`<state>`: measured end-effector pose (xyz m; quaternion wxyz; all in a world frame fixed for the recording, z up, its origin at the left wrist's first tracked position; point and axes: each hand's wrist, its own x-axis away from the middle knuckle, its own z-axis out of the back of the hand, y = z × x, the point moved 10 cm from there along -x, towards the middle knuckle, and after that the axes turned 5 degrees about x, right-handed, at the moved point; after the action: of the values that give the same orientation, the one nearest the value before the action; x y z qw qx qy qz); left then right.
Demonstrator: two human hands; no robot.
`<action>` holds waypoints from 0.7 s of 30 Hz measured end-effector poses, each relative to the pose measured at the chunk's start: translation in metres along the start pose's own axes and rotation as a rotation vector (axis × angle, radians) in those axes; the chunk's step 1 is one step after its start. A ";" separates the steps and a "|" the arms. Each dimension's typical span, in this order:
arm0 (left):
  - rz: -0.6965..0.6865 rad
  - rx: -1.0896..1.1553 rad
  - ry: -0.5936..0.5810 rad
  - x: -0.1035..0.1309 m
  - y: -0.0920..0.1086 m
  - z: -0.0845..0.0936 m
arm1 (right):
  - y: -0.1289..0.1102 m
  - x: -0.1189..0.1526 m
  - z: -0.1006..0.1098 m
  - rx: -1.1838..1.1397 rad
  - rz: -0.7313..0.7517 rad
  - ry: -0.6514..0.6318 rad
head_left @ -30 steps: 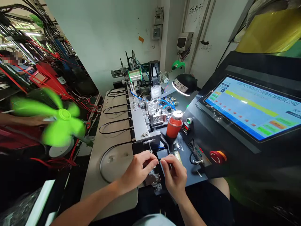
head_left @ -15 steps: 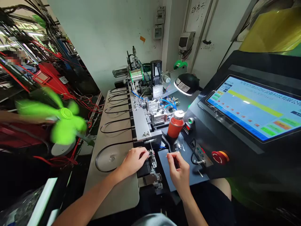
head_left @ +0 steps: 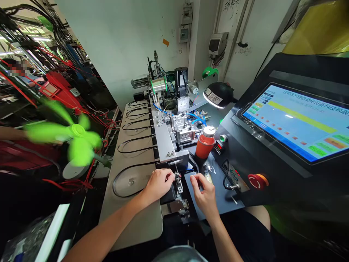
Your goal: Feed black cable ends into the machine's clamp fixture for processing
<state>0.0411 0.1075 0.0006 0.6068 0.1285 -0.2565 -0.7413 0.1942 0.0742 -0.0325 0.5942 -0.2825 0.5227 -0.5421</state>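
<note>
The left hand's (head_left: 159, 183) fingers are bending at the clamp (head_left: 179, 187), lower centre, grip hidden from me; the right hand's (head_left: 205, 193) are hovering apart from it, drawn close, hold unclear. The bench (head_left: 131, 231) edge is curving below; a cable (head_left: 113, 185) is looping left; a bottle (head_left: 205, 146) is crowding above.

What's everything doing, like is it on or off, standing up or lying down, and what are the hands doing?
Green fan: blades blurred, seemingly spinning
Screen: lit
Black lamp: on
Red bottle: upright
Black cables: lying in loops
Small display: red digits lit
Red button: can't tell if pressed
Left hand: curled, at the metal fixture; grip unclear
Right hand: curled, apart from the left; grip unclear
</note>
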 end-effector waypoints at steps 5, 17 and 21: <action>-0.005 -0.017 0.006 -0.002 0.000 -0.001 | 0.007 -0.016 -0.039 -0.094 -0.034 -0.230; -0.327 -0.247 0.192 0.017 0.020 0.003 | 0.010 -0.017 -0.057 -0.280 -0.039 -0.213; -0.544 -0.540 0.210 0.030 0.037 -0.010 | 0.012 -0.017 -0.059 -0.296 -0.050 -0.208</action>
<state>0.0705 0.0712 0.0155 0.4232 0.1027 0.0542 -0.8986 0.1456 0.1068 -0.0555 0.5836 -0.4344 0.5252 -0.4415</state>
